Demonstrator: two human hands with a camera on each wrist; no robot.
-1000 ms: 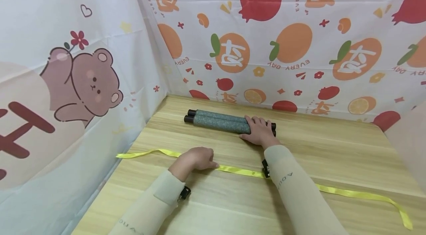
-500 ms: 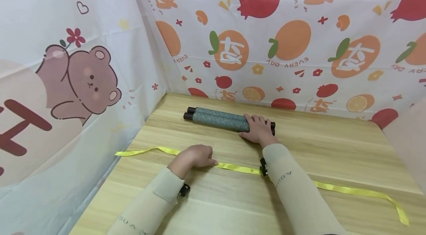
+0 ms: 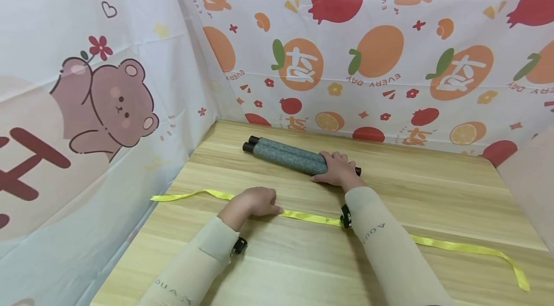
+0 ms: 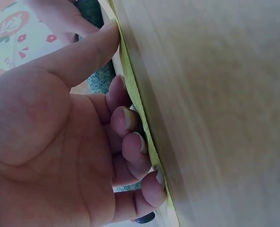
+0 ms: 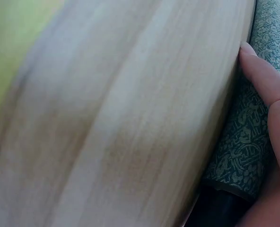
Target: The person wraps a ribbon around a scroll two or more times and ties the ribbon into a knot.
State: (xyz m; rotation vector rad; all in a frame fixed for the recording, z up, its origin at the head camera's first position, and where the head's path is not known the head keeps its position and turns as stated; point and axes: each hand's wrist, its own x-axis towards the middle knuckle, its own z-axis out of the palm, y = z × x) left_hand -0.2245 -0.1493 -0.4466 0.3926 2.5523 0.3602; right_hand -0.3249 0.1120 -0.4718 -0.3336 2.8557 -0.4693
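Note:
Two rolled scrolls [image 3: 287, 156] in green patterned cloth lie side by side on the wooden table, with black rod ends [image 3: 248, 147]. My right hand [image 3: 338, 170] grips them near their right end, fingers over the top and thumb [image 5: 263, 75] along the near side. Closer to me, a yellow ribbon [image 3: 309, 218] stretches across the table, passing under both arms. My left hand [image 3: 255, 202] rests on its middle stretch. In the left wrist view, loosely bent fingertips [image 4: 135, 146] and the thumb touch the ribbon [image 4: 139, 101] against the tabletop.
A printed cloth [image 3: 372, 17] with fruit patterns hangs behind the table. Another cloth [image 3: 108, 104] with a bear runs down the left side. The ribbon's right tail [image 3: 515, 267] bends toward the front. Black wrist cameras [image 3: 346, 217] sit under the sleeves.
The scrolls have turned slightly in my right hand's grip, their left end swinging away from me, and shifted a little right. My left hand stays on the ribbon.

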